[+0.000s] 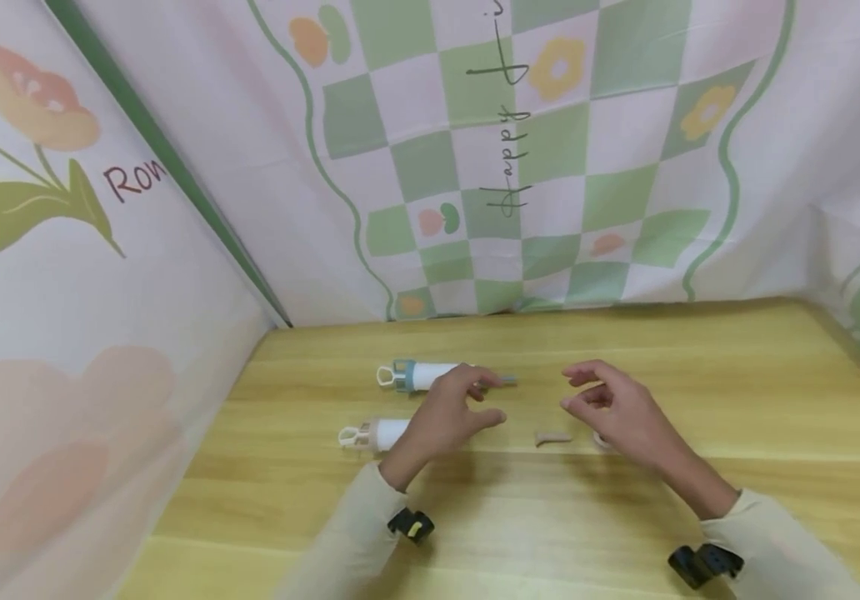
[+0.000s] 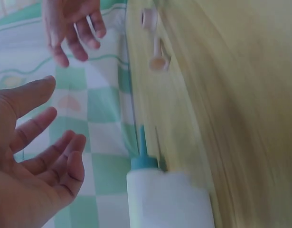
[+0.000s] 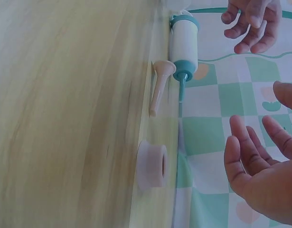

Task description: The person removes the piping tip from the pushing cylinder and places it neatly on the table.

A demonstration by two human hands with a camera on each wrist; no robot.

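Observation:
My left hand (image 1: 447,417) hovers over the table with its fingers loosely bent, holding nothing. Facing it, my right hand (image 1: 628,421) is raised too, thumb and fingers apart with nothing between them. Behind the left hand lies a white syringe-like tube with teal ends (image 1: 430,377), its thin teal tip pointing right. A second such tube with beige ends (image 1: 389,434) lies nearer, its right part hidden by the left hand and wrist. Between the hands lies a small beige flared nozzle (image 3: 160,90). Below the right hand sits a pinkish ring-shaped cap (image 3: 152,166), mostly hidden in the head view.
All of this is on a wood-grain table (image 1: 550,517). A curtain with green checks (image 1: 475,167) hangs along its back edge, and a flower-printed cloth (image 1: 40,292) hangs at the left. Both tubes have white loop handles at their left ends.

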